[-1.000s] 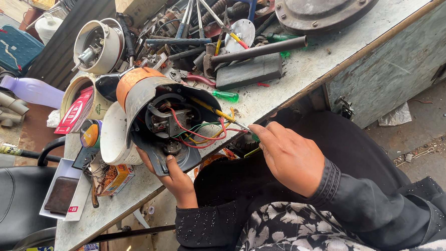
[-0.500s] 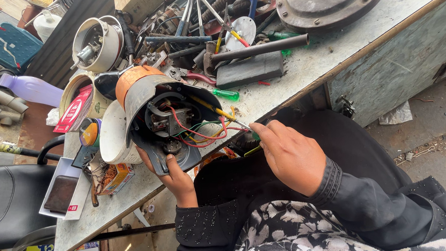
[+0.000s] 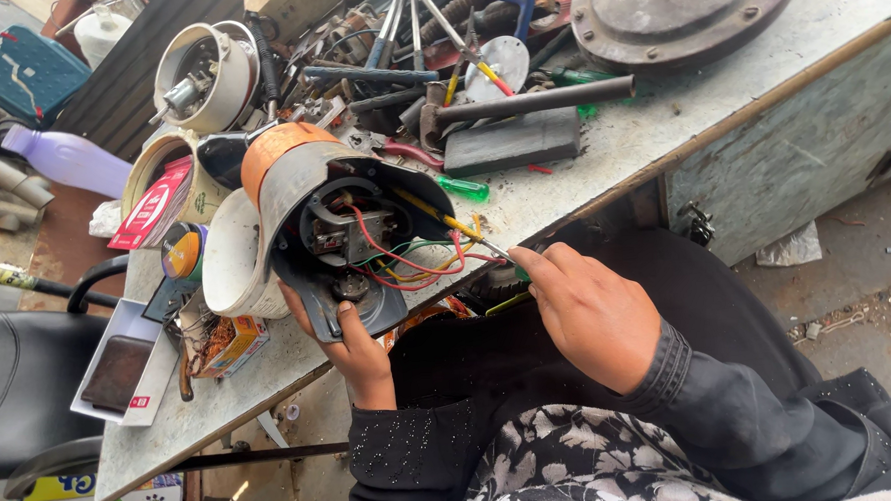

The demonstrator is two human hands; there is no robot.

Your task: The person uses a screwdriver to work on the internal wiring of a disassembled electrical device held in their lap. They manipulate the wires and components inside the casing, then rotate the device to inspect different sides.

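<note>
Scene: a cluttered, paint-worn workbench [image 3: 661, 136] is being worked at from a seated position, seen from above

Left hand: the left hand [image 3: 355, 350] is being closed around the lower rim of an opened motor housing [image 3: 350, 235], thumb on the dark inner plate, the unit being propped at the bench's near edge

Right hand: the right hand [image 3: 588, 309] is being held in a narrow pinch on a screwdriver [image 3: 460, 228] with a green handle, its yellow-tipped shaft being pointed into the housing

Wiring: red, green and yellow wires [image 3: 411, 262] are being left looped loosely across the opening, just beside the tool's shaft

Doing it well: by judgement, the housing is best kept braced firmly against the bench while the tip is being guided past the loose wires, so that none is being snagged or nicked; the shaft is best kept in line with the fastener

Around it: a second green-handled screwdriver [image 3: 463, 188], a dark flat block [image 3: 511, 140], a long metal bar [image 3: 534, 101] and a round grey metal disc [image 3: 685, 10] are being left on the bench; another white motor casing [image 3: 203, 76] is lying further back

Hard to make out: the screwdriver's tip and whatever it is meeting are being hidden inside the housing; its handle is being mostly covered by the fingers; the disc is being cut off by the top edge
</note>
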